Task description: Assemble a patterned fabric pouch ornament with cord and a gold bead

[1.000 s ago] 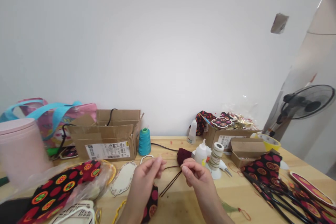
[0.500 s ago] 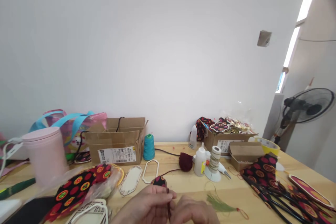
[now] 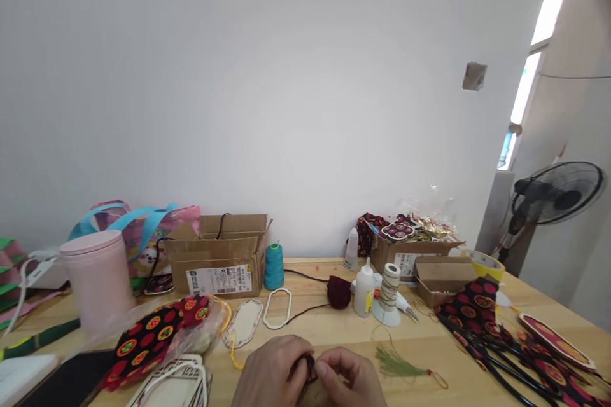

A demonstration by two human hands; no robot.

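Observation:
My left hand (image 3: 274,372) is closed around a small dark patterned fabric piece (image 3: 309,367), mostly hidden by the fingers. Close against it, my right hand (image 3: 351,378) pinches with thumb and forefinger at a dark red cord, whose end is too small to make out clearly. A dark red yarn ball (image 3: 338,292) lies beyond the hands, and its strand (image 3: 308,313) runs leftward toward the left hand. Behind that hand lie a white oval frame (image 3: 277,324) and a pale scalloped plaque (image 3: 245,324).
At left are a pink canister (image 3: 98,280), a cardboard box (image 3: 214,267), a teal thread cone (image 3: 273,267) and patterned fabric (image 3: 157,334). Rightward stand a glue bottle (image 3: 364,292) and a cord spool (image 3: 390,289); a green tassel (image 3: 398,362) and black scissors (image 3: 501,365) lie nearer.
My hands were apart, with dark cord hanging by the right one. They have come together lower down, and the left hand has picked up the patterned piece. The view has shifted.

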